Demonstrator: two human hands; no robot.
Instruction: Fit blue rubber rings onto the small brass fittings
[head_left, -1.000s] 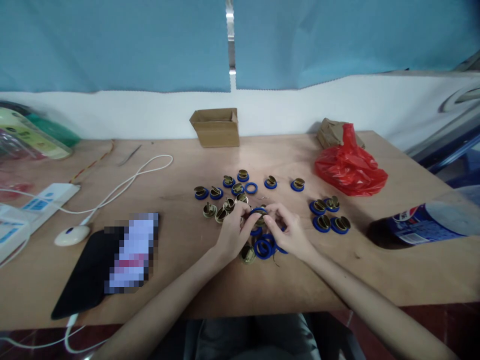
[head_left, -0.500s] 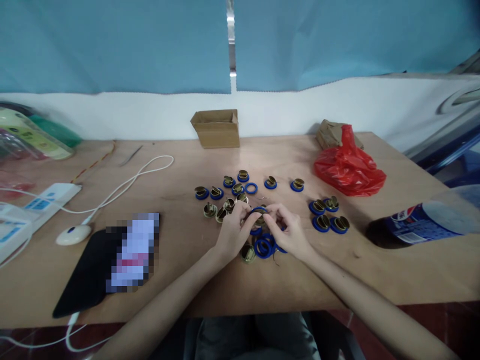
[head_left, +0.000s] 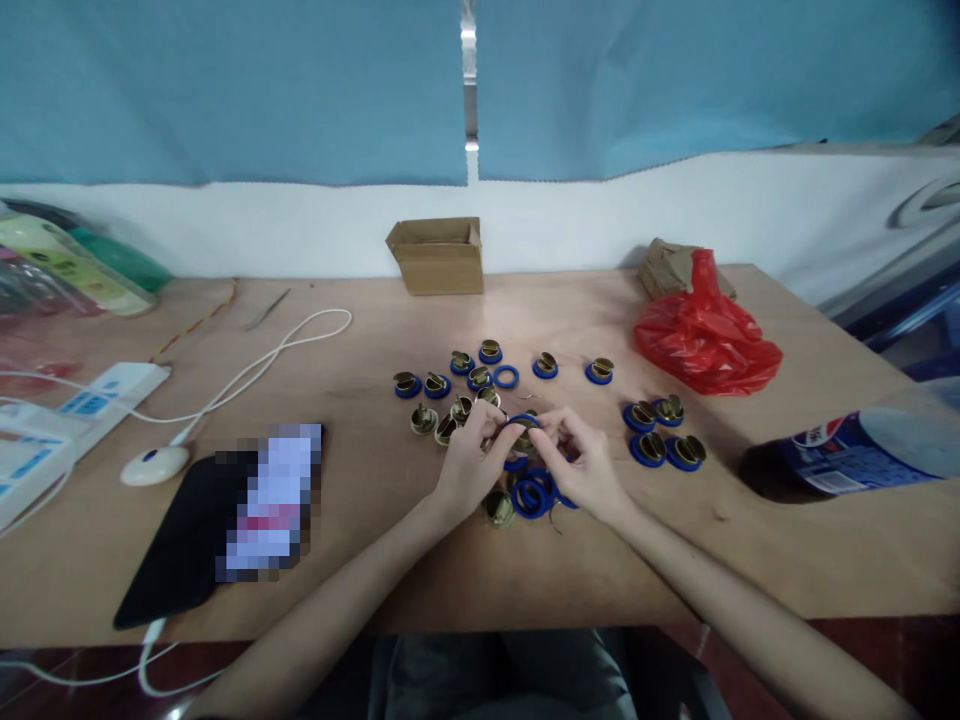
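Between the fingertips of my left hand [head_left: 474, 458] and my right hand [head_left: 586, 462] is a round brass-coloured piece with a blue ring [head_left: 523, 422] around it. Both hands are closed on it from opposite sides, thumbs pressing on its near face. Just below, loose blue rings [head_left: 531, 495] lie in a small pile, partly covered by my right hand. A brass-coloured piece without a ring [head_left: 499, 507] rests at the pile's left. More bare pieces [head_left: 424, 420] sit beyond my left hand, some partly hidden by it.
Ringed pieces stand farther back [head_left: 490, 351] and in a group at right [head_left: 647, 449]. A cola bottle [head_left: 840, 455] lies on its side near a red plastic bag [head_left: 709, 345]. Left are a phone [head_left: 274, 500], a white cable [head_left: 259, 365] and a power strip [head_left: 112, 400]. Behind stands a cardboard box [head_left: 442, 268].
The whole view has shifted slightly, so the table's contents appear a little farther right. Both hands keep their hold on the ringed piece, with only slight finger movement.
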